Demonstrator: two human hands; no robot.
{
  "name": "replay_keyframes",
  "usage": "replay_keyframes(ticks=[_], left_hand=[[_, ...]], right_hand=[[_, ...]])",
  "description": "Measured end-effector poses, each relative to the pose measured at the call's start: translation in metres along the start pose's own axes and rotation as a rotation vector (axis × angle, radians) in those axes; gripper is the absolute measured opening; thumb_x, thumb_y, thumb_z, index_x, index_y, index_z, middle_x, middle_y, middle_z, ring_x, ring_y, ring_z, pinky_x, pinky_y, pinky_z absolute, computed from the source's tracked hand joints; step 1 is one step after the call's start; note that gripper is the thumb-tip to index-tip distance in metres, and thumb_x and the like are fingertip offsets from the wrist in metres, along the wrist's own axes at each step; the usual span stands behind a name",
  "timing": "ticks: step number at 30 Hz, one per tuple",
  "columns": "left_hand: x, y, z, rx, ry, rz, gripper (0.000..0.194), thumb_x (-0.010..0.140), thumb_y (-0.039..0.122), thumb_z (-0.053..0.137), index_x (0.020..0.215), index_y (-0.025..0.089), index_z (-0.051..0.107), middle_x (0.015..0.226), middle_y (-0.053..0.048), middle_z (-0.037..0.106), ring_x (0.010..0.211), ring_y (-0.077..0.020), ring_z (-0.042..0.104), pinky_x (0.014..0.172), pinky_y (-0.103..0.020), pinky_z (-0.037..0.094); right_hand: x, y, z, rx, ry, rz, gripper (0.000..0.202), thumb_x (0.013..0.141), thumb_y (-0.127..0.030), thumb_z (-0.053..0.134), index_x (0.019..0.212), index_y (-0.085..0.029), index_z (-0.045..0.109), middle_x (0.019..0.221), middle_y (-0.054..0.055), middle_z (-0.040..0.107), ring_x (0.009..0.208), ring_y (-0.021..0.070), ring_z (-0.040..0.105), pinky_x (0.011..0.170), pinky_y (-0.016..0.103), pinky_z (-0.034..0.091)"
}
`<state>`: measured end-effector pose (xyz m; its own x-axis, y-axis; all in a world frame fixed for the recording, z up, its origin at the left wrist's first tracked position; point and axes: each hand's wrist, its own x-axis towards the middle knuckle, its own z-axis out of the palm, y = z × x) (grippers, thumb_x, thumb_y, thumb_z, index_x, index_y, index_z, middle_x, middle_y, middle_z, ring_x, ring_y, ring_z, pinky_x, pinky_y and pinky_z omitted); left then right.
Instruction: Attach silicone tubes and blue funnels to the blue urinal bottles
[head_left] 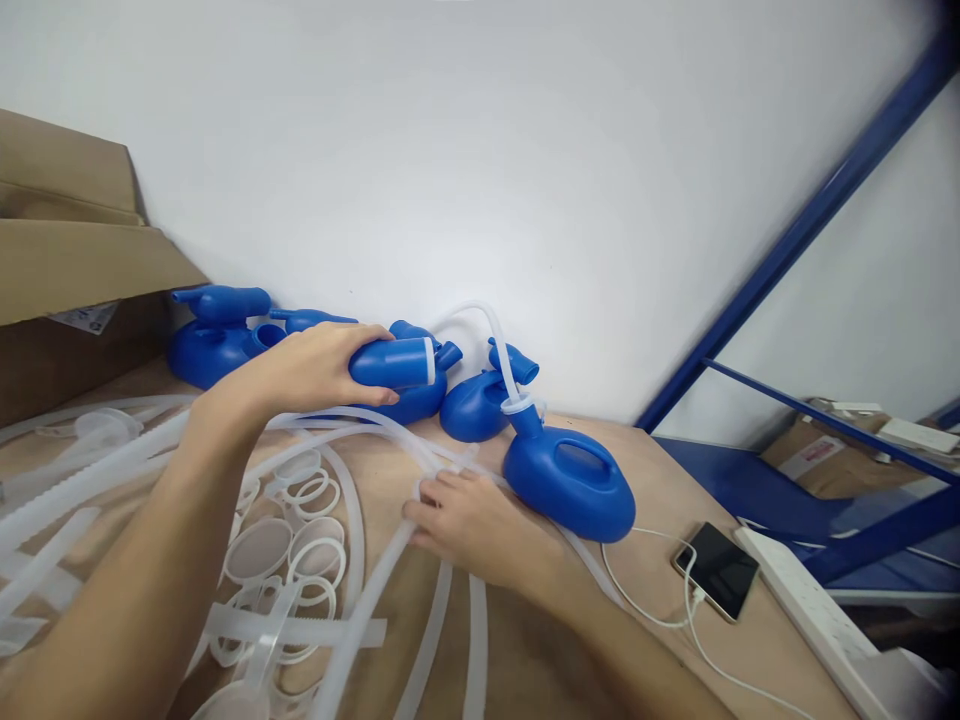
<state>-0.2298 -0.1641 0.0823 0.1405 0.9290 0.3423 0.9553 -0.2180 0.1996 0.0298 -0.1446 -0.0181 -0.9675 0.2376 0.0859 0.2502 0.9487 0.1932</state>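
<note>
My left hand (330,365) is closed around a blue plastic cylindrical piece (397,363) with a white rim facing right. Lower and to the right, my right hand (476,520) has its fingers wrapped round a translucent flexible tube (375,585) among several others on the table. Just beyond it lies a blue handled bottle (570,485) on its side, a clear hose (504,345) standing in its white-ringed neck. Another blue bottle (472,408) lies behind, with a blue spout piece (514,362) by it. My left hand partly hides more blue bottles.
Clear round lids and rings (315,550) are piled on the wooden table at lower left. A cardboard box (75,260) stands at far left. On the right are a phone (718,570) with a white cable, a white power strip (810,610) and a blue rack (795,220).
</note>
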Motion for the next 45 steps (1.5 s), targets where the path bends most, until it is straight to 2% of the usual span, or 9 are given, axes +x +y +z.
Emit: replay_keyframes(ticks=[5, 7, 12, 21, 31, 35, 38, 43, 45], left_hand=[[0.002, -0.001, 0.002, 0.025, 0.035, -0.04, 0.079, 0.076, 0.076, 0.063, 0.13, 0.018, 0.063, 0.119, -0.012, 0.073, 0.104, -0.0343, 0.068, 0.089, -0.037, 0.048], [0.002, 0.0, 0.002, 0.03, 0.038, -0.057, 0.081, 0.075, 0.077, 0.064, 0.13, 0.019, 0.063, 0.119, -0.012, 0.074, 0.103, -0.0341, 0.068, 0.089, -0.037, 0.049], [0.005, 0.001, 0.005, 0.045, 0.001, -0.067, 0.082, 0.073, 0.08, 0.063, 0.13, 0.021, 0.064, 0.117, -0.01, 0.074, 0.103, -0.0352, 0.068, 0.088, -0.038, 0.05], [0.008, 0.007, 0.012, 0.011, -0.041, 0.014, 0.082, 0.075, 0.076, 0.065, 0.14, 0.027, 0.06, 0.136, -0.006, 0.068, 0.123, -0.0344, 0.062, 0.101, -0.04, 0.046], [0.008, 0.002, 0.011, 0.06, -0.062, -0.04, 0.088, 0.07, 0.082, 0.063, 0.141, 0.029, 0.062, 0.123, -0.009, 0.066, 0.103, -0.0344, 0.066, 0.087, -0.038, 0.048], [0.008, -0.003, 0.007, 0.064, -0.072, -0.041, 0.088, 0.07, 0.084, 0.062, 0.139, 0.028, 0.063, 0.117, -0.008, 0.067, 0.106, -0.0352, 0.065, 0.087, -0.037, 0.047], [0.008, -0.008, 0.006, 0.058, -0.072, -0.023, 0.088, 0.071, 0.085, 0.062, 0.138, 0.028, 0.063, 0.117, -0.008, 0.068, 0.109, -0.0349, 0.065, 0.089, -0.037, 0.047], [0.009, -0.01, 0.01, 0.05, -0.056, -0.017, 0.088, 0.069, 0.084, 0.063, 0.137, 0.027, 0.063, 0.12, -0.008, 0.069, 0.109, -0.035, 0.065, 0.09, -0.038, 0.047], [0.009, -0.009, 0.012, 0.046, -0.062, -0.016, 0.087, 0.07, 0.083, 0.063, 0.137, 0.028, 0.063, 0.121, -0.008, 0.069, 0.111, -0.0351, 0.064, 0.091, -0.039, 0.047]], right_hand=[[-0.013, 0.025, -0.021, 0.041, 0.402, 0.158, 0.022, 0.105, -0.034, 0.054, 0.115, -0.019, 0.067, 0.101, 0.007, 0.072, 0.09, 0.0202, 0.063, 0.075, 0.032, 0.046], [-0.02, 0.035, -0.028, 0.11, 0.486, 0.214, 0.021, 0.105, -0.033, 0.055, 0.115, -0.019, 0.067, 0.099, 0.006, 0.072, 0.089, 0.0193, 0.064, 0.075, 0.031, 0.046], [-0.025, 0.048, -0.028, 0.251, 0.306, 0.201, 0.02, 0.1, -0.036, 0.065, 0.112, -0.021, 0.07, 0.099, 0.003, 0.073, 0.09, 0.0172, 0.067, 0.074, 0.028, 0.047], [-0.004, 0.031, 0.005, 0.255, -0.087, -0.16, 0.035, 0.102, -0.042, 0.06, 0.128, -0.021, 0.068, 0.114, 0.008, 0.073, 0.112, 0.022, 0.062, 0.096, 0.034, 0.049], [-0.004, 0.023, 0.009, 0.198, -0.098, -0.049, 0.058, 0.101, -0.058, 0.051, 0.148, -0.025, 0.054, 0.114, 0.009, 0.071, 0.107, 0.0239, 0.063, 0.097, 0.039, 0.047], [0.002, 0.017, 0.012, 0.094, -0.082, 0.009, 0.058, 0.101, -0.065, 0.04, 0.114, -0.021, 0.077, 0.106, 0.01, 0.069, 0.1, 0.0238, 0.061, 0.094, 0.041, 0.046], [0.009, 0.013, 0.009, 0.027, -0.058, 0.067, 0.067, 0.101, -0.066, 0.039, 0.087, -0.015, 0.079, 0.107, 0.014, 0.066, 0.104, 0.0263, 0.059, 0.095, 0.043, 0.046], [0.033, -0.011, 0.009, 0.16, 0.014, -0.066, 0.034, 0.103, -0.045, 0.056, 0.123, -0.022, 0.072, 0.129, 0.009, 0.064, 0.121, 0.0259, 0.055, 0.104, 0.043, 0.047], [0.048, -0.023, 0.016, 0.213, 0.008, -0.117, 0.038, 0.103, -0.029, 0.054, 0.141, -0.025, 0.059, 0.146, 0.008, 0.057, 0.134, 0.0262, 0.049, 0.111, 0.045, 0.045]])
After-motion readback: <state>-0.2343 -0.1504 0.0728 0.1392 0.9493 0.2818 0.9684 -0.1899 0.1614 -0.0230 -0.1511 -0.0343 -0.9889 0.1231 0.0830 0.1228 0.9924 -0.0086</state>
